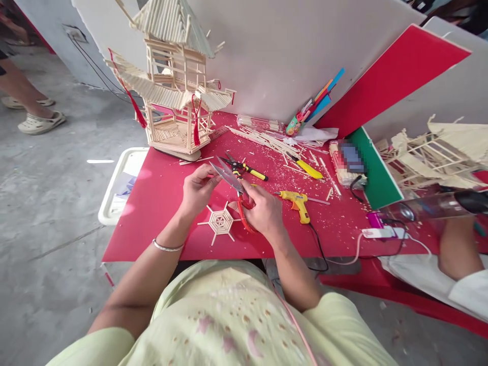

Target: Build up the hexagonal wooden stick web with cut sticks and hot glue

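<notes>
My right hand (pixel 264 209) grips a pair of red-handled scissors (pixel 229 178), whose blades point up and left, slightly parted. Close to the blade tips, my left hand (pixel 199 189) is pinched; whatever lies between its fingers is too small to make out. Below and between both hands, a six-armed web-shaped piece of thin wooden sticks (pixel 221 222) lies flat on the red table (pixel 152 203). Just beyond the scissors are pliers (pixel 251 170) with black and yellow handles. To the right of my right hand rests a yellow glue gun (pixel 297 202).
A stick-built pagoda (pixel 175 101) stands at the back left. Loose sticks (pixel 263 140), a yellow cutter knife (pixel 310 169) and scraps lie behind the tools. A green panel (pixel 375 170) and a power strip (pixel 385 233) are at right, beside another person's arm (pixel 459 246).
</notes>
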The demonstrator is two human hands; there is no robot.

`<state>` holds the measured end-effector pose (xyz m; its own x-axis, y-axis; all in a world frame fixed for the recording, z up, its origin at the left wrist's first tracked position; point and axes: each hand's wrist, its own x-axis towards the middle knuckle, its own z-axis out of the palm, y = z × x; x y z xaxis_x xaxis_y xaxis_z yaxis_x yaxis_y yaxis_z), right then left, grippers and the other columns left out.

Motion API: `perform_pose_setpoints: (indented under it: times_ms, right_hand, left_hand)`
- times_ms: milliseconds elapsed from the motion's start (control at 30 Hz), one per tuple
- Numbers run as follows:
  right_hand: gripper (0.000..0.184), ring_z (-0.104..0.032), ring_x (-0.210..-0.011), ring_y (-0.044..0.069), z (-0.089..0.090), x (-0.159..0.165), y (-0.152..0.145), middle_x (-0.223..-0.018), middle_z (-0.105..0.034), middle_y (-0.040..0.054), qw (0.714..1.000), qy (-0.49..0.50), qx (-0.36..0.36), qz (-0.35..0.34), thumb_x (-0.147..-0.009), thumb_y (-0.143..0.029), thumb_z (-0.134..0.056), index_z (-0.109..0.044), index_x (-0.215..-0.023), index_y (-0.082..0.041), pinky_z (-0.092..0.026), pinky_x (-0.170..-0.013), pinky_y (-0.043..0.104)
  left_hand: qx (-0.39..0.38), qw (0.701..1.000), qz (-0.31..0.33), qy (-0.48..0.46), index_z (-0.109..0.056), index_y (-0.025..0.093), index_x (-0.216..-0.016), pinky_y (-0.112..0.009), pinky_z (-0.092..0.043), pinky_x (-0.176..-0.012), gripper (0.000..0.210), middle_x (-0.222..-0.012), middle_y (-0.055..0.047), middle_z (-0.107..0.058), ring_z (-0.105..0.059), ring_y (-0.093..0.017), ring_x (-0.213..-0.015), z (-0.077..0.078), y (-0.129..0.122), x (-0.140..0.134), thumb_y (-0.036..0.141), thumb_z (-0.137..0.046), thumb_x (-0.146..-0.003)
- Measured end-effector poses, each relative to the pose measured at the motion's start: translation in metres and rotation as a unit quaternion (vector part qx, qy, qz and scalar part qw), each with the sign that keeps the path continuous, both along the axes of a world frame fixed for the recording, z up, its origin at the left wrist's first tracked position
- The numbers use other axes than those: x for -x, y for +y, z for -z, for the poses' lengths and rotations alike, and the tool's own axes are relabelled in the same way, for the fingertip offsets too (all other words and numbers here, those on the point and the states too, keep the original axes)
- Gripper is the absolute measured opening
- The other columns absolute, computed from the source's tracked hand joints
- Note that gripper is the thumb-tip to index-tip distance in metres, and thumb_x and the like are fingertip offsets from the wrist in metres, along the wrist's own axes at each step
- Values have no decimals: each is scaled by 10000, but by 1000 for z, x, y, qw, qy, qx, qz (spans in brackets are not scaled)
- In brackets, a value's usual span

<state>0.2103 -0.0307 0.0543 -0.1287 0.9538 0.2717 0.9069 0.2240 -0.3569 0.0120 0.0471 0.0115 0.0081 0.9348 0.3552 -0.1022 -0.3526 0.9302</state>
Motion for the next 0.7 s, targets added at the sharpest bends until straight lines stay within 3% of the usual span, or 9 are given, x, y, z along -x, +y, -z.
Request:
perform_pose_setpoints:
  times_ms: [333, 700]
  right_hand:
    - [647, -666, -831, 195, 2, -3, -1, -973, -753, 62, 1000, -25, 6, -3, -963, -634, -612, -594, -1498, -271, -382, -682, 282]
    - [665, -661, -771, 182, 8, -6, -1, -959, -750, 60, 998, 21, 53, -20, -964, -657, -596, -608, -1474, -231, -377, -653, 275]
  left_hand:
    - [-10, 997, 3, 81, -782, 198, -906, -331, -538, -884, 188, -947, -62, -755, -668, -193, -873, -3, 0, 5, 382, -759, -876]
    - [-11, 996, 13, 88, -797, 204, -941, -324, -535, -846, 216, -924, -65, -750, -662, -187, -851, -1, -1, 5, 409, -774, -878]
